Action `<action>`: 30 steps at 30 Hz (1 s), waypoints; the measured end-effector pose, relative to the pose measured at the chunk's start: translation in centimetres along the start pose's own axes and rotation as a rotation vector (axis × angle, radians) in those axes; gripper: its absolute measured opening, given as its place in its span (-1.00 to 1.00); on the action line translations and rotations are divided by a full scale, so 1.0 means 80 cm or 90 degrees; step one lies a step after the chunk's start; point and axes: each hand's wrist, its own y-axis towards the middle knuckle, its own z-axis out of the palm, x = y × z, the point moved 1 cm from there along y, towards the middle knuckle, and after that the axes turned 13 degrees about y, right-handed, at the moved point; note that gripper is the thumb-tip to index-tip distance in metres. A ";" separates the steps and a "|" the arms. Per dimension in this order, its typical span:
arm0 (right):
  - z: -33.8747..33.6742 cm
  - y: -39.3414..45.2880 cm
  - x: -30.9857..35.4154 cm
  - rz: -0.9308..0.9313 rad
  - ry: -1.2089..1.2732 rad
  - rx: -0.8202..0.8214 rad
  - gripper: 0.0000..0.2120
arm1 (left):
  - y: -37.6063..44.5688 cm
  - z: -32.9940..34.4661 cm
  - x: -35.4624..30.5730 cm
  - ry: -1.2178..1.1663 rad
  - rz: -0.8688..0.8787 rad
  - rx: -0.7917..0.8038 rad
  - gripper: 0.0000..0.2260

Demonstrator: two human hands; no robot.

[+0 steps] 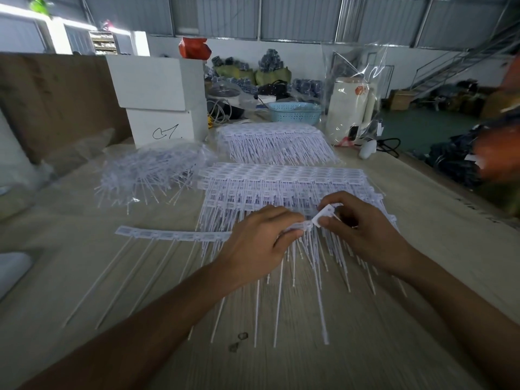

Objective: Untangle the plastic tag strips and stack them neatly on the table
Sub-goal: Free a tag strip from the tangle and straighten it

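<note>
One white plastic tag strip (174, 235) lies across the table in front of me, its thin tails pointing toward me. My left hand (257, 243) pinches its header near the right end. My right hand (363, 232) pinches the end tag (323, 215), which is bent upward. Just behind my hands a neat stack of strips (281, 181) lies flat. A second neat stack (275, 142) sits farther back. A tangled heap of strips (152, 173) in clear plastic rests at the left.
A white box (160, 99) stands behind the tangled heap. A blue basket (294, 112) and a white appliance in a clear bag (350, 108) stand at the back. The table's right edge (450, 190) runs diagonally. A brown board (53, 99) leans at the left.
</note>
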 end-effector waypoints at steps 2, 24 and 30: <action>0.000 0.000 0.001 -0.046 -0.063 -0.018 -0.91 | 0.002 0.000 0.002 -0.018 -0.006 0.017 -0.79; 0.001 0.002 -0.009 -0.013 -0.095 -0.061 -0.68 | -0.002 -0.009 -0.004 -0.086 -0.012 0.027 -0.68; 0.010 0.001 -0.004 0.041 -0.030 -0.074 -0.75 | -0.002 -0.006 -0.001 -0.120 -0.033 0.021 -0.68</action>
